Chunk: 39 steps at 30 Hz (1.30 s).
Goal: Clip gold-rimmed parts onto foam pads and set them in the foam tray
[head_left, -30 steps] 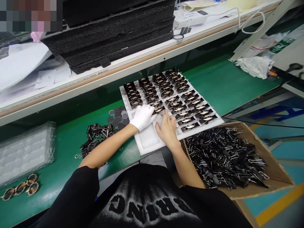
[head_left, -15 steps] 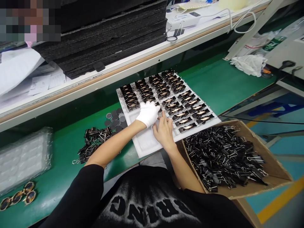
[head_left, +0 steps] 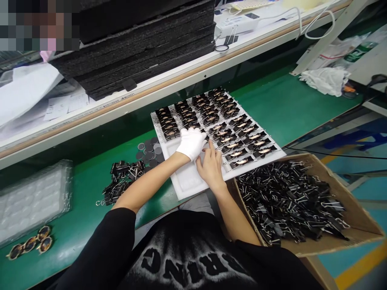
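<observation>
Black foam sheets (head_left: 145, 44) stacked behind, sunglasses (head_left: 30, 243) near left, white rag (head_left: 325, 78) right.

Your green bench (head_left: 281, 104) carries a white tray (head_left: 187, 183), loose binder clips (head_left: 121, 177), grey discs (head_left: 148, 151) and stacked clear trays (head_left: 32, 199)

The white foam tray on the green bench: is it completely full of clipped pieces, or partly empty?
Partly empty. The white foam tray has rows of clipped pieces across its far part, but its near-left pockets are bare.
</observation>
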Available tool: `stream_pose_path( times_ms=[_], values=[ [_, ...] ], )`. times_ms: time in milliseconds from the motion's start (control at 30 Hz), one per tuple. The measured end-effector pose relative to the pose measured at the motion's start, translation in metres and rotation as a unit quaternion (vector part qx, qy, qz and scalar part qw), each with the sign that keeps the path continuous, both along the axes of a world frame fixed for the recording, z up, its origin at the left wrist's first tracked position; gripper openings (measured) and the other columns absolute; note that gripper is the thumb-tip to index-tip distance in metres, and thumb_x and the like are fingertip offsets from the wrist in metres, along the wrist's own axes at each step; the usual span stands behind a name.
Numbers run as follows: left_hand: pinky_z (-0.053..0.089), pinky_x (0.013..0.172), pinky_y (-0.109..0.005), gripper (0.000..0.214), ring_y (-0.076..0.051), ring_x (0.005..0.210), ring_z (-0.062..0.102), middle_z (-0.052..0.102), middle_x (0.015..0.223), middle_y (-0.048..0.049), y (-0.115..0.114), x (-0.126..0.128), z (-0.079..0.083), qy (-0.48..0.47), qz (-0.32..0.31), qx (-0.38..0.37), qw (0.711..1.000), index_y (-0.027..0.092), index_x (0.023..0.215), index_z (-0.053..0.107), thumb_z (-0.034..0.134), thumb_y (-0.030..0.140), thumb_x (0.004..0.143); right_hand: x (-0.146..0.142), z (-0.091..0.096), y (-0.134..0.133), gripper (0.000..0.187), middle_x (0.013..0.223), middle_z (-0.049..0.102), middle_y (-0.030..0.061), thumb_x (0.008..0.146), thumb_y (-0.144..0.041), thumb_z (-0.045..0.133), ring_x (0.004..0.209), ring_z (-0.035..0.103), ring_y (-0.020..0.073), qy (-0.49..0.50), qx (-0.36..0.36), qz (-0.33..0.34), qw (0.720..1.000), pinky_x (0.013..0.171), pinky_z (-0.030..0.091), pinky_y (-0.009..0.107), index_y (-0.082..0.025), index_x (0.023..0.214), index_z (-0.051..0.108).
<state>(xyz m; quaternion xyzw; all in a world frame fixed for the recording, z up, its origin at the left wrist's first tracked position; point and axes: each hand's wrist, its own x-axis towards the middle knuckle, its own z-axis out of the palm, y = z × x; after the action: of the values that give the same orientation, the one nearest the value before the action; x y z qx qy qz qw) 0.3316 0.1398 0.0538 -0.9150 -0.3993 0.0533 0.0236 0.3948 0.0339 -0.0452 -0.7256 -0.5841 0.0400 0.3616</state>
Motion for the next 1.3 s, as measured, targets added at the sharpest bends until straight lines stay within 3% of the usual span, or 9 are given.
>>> stream_pose_path(
  times_ms=[200, 467, 633, 833, 1167, 1300],
  values=[
    [0.037, 0.091, -0.053, 0.030, -0.037, 0.115, 0.057, 0.065, 0.120, -0.0186, 0.001, 0.002, -0.009, -0.003, -0.003, 0.004, 1.000, 0.019, 0.122, 0.066, 0.048, 0.030, 0.101, 0.001, -0.001, 0.000, 0.029, 0.164, 0.038, 0.0256, 0.096, -0.025, 0.054, 0.120, 0.049, 0.0390, -0.006, -0.009, 0.002, 1.000, 0.099, 0.045, 0.057, -0.010, 0.120, 0.059],
    [0.036, 0.094, -0.052, 0.030, -0.035, 0.110, 0.058, 0.069, 0.112, -0.0140, 0.009, 0.003, -0.010, -0.008, -0.020, -0.006, 1.000, 0.021, 0.111, 0.068, 0.051, 0.043, 0.101, 0.000, 0.000, -0.001, 0.025, 0.163, 0.040, 0.0262, 0.096, -0.024, 0.053, 0.116, 0.051, 0.0385, -0.012, -0.003, -0.005, 1.000, 0.097, 0.046, 0.056, -0.011, 0.117, 0.058],
    [0.035, 0.098, -0.050, 0.045, -0.036, 0.121, 0.052, 0.061, 0.134, -0.0173, -0.007, -0.035, -0.001, -0.042, -0.004, 0.059, 0.997, 0.021, 0.131, 0.061, 0.054, 0.052, 0.100, 0.001, 0.001, -0.003, 0.026, 0.163, 0.041, 0.0254, 0.098, -0.024, 0.049, 0.116, 0.052, 0.0378, -0.010, 0.006, -0.001, 1.000, 0.097, 0.046, 0.056, -0.010, 0.117, 0.060],
    [0.036, 0.099, -0.048, 0.058, -0.036, 0.125, 0.053, 0.062, 0.134, -0.0170, -0.006, -0.074, -0.009, -0.005, 0.050, 0.035, 0.998, 0.020, 0.141, 0.055, 0.060, 0.055, 0.096, 0.000, -0.001, -0.001, 0.032, 0.161, 0.043, 0.0265, 0.098, -0.025, 0.048, 0.116, 0.053, 0.0373, -0.006, 0.010, 0.005, 1.000, 0.099, 0.046, 0.056, -0.009, 0.124, 0.057],
    [0.035, 0.094, -0.047, 0.042, -0.034, 0.105, 0.065, 0.071, 0.109, -0.0156, 0.000, -0.062, -0.020, -0.002, 0.035, 0.021, 0.999, 0.016, 0.117, 0.066, 0.055, 0.052, 0.099, 0.001, -0.003, -0.002, 0.035, 0.163, 0.039, 0.0275, 0.099, -0.026, 0.048, 0.123, 0.052, 0.0384, -0.002, -0.005, 0.005, 1.000, 0.102, 0.046, 0.057, -0.008, 0.127, 0.058],
    [0.033, 0.094, -0.049, 0.039, -0.034, 0.109, 0.063, 0.071, 0.112, -0.0173, -0.005, -0.063, -0.019, 0.011, 0.009, 0.022, 1.000, 0.017, 0.115, 0.067, 0.043, 0.046, 0.105, 0.002, -0.004, -0.001, 0.031, 0.162, 0.042, 0.0262, 0.099, -0.026, 0.048, 0.118, 0.055, 0.0373, -0.008, 0.000, 0.014, 1.000, 0.101, 0.046, 0.057, -0.009, 0.122, 0.060]
  ],
)
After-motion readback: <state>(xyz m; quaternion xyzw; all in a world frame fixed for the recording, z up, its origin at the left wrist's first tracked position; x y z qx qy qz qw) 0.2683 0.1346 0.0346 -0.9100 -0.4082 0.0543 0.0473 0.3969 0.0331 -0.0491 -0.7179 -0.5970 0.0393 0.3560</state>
